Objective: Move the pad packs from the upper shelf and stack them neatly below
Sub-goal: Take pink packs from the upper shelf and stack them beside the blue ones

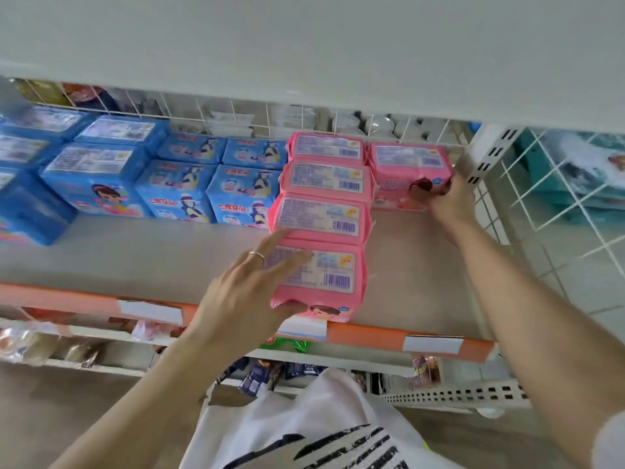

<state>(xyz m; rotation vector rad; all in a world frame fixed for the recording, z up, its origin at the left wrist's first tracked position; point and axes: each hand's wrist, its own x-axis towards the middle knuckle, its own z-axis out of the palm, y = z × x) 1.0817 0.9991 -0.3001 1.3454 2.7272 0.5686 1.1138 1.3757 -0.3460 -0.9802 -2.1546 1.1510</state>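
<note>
Several pink pad packs stand in a front-to-back row on the grey shelf point(135, 258). My left hand point(250, 289) holds the front pink pack point(324, 279), fingers over its top and thumb under its front edge. A lone pink pack point(411, 170) sits to the right at the back. My right hand point(446, 194) grips its front right corner, fingers curled round it.
Blue pad packs point(182, 191) fill the shelf's left and middle back. A white shelf board point(304, 45) hangs overhead. A wire grid point(558, 198) and a slotted post point(487, 157) close the right side. An orange price strip point(372, 336) edges the front; snacks lie on lower shelves.
</note>
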